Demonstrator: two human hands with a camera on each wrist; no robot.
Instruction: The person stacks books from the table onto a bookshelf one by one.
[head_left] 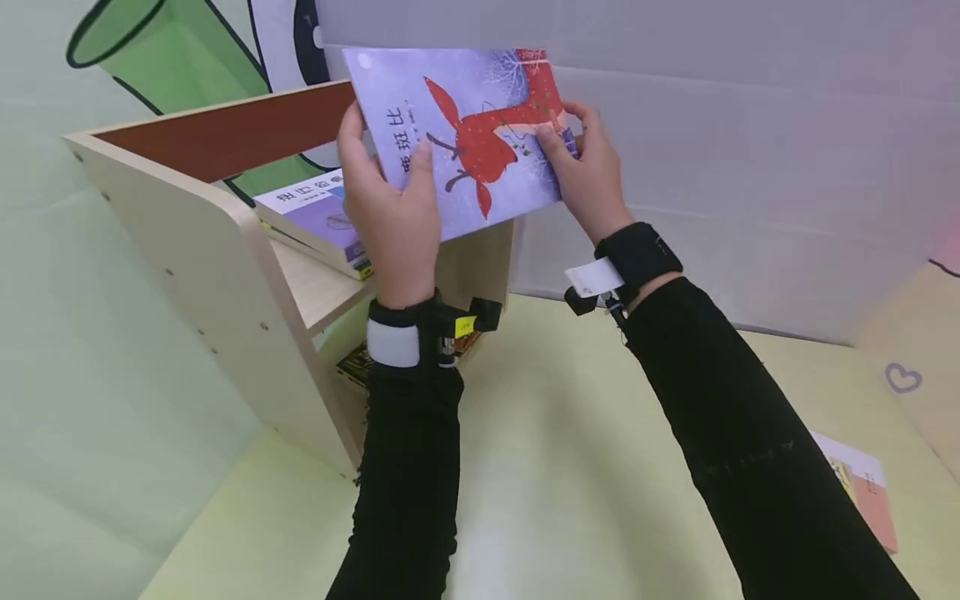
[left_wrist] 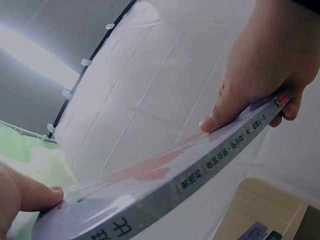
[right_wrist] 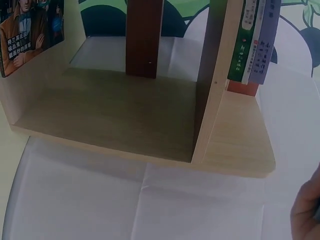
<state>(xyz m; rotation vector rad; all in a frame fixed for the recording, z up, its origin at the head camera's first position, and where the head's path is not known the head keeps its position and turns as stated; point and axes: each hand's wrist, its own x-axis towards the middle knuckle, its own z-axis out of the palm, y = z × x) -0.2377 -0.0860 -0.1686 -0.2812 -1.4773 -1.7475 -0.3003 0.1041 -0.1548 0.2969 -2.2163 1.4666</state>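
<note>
A thin picture book with a pale violet cover and a red deer is held up in both hands, its cover facing the head camera and the deer lying sideways. My left hand grips its left end, thumb on the cover and the other fingers behind. At the opposite end, my right hand pinches the book, thumb on the cover. The left wrist view shows the book's lettered spine edge-on, with the right hand at its far end. Only part of a hand appears in the right wrist view.
Behind the book stands a wooden bookshelf. Books lie stacked on its upper shelf, and a dark-covered book sits on the lower level. Another book lies on the table at the right, partly behind the right sleeve.
</note>
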